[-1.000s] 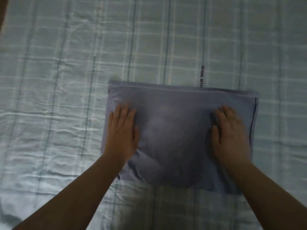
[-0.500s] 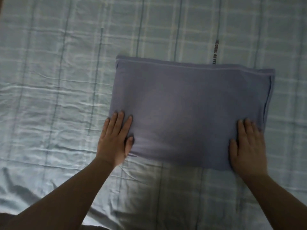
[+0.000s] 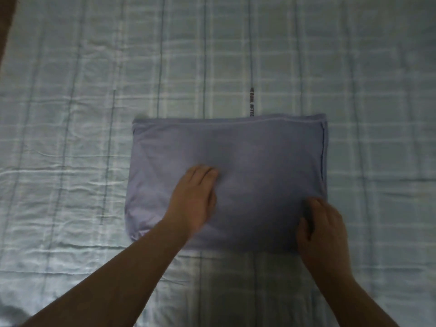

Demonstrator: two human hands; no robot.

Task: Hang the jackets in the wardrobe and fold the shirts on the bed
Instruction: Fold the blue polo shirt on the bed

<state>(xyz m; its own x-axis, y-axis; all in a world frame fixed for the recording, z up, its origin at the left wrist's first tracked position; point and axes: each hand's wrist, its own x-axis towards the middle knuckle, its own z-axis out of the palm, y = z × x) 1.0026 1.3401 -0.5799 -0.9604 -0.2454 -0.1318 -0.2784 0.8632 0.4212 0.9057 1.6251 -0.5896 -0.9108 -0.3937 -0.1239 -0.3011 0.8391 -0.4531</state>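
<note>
A lavender shirt (image 3: 259, 156), folded into a flat rectangle, lies in the middle of the bed (image 3: 70, 114). My left hand (image 3: 192, 200) rests palm down on the shirt's left-centre, fingers straight and together. My right hand (image 3: 323, 230) sits at the shirt's near right corner with its fingers curled, and the thumb and fingers pinch the cloth there. No jacket or wardrobe is in view.
The bed carries a pale blue-green checked sheet with wrinkles on the left side. A small dark printed label (image 3: 250, 102) runs along a stripe just beyond the shirt. A brown edge (image 3: 6, 27) shows at the top left corner.
My left hand slid from the shirt's near left corner onto its middle. My right hand's fingers went from flat to curled at the near right corner.
</note>
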